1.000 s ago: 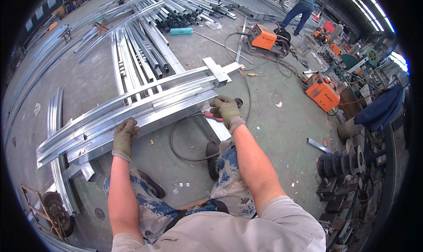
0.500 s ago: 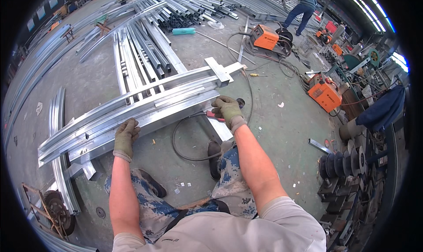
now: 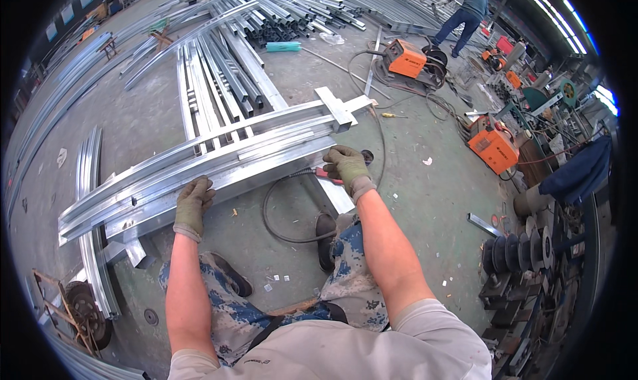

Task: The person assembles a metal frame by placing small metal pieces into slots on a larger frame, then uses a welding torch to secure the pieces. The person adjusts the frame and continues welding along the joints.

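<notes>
Long galvanized steel profiles lie side by side across supports in front of me; the nearest, a wide steel beam (image 3: 232, 180), shows a bright top and a darker near side. My left hand (image 3: 193, 204), in a green work glove, is closed at the beam's near edge, left of its middle. At the right end, my gloved right hand (image 3: 348, 166) pinches the beam's edge with curled fingers. Both hands' fingertips are partly hidden. Just below the right hand sits a red-handled welding torch (image 3: 327, 175), its dark cable (image 3: 267, 215) looping over the floor near my feet.
Supporting steel lengths (image 3: 90, 200) run crosswise under the left end. Beyond lies a large pile of steel tubes (image 3: 279, 14). Orange welding machines (image 3: 405, 57) stand right of it, near a bending person (image 3: 466, 11). Black spools (image 3: 518, 250) and a screwdriver (image 3: 393, 115) are at right.
The whole view shifts slightly to the right. Both hands stay at the beam's near edge with almost the same grip. The person in the background has shifted slightly.
</notes>
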A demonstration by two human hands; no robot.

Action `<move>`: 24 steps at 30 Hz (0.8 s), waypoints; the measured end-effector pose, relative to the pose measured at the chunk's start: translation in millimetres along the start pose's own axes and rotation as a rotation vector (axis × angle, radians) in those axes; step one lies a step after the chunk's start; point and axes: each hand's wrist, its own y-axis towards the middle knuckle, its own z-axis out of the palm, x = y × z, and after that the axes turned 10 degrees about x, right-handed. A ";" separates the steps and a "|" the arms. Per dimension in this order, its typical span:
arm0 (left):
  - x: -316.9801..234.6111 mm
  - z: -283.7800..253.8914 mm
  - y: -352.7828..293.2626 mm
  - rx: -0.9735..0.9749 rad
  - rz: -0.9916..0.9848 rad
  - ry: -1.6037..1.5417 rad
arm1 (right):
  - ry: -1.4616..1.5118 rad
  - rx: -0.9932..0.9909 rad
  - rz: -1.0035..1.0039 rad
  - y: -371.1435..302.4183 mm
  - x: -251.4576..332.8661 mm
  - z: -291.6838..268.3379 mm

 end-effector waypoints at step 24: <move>0.8 5.8 1.2 -0.053 -0.031 0.001 | -0.031 0.068 0.041 18.9 -15.0 -4.3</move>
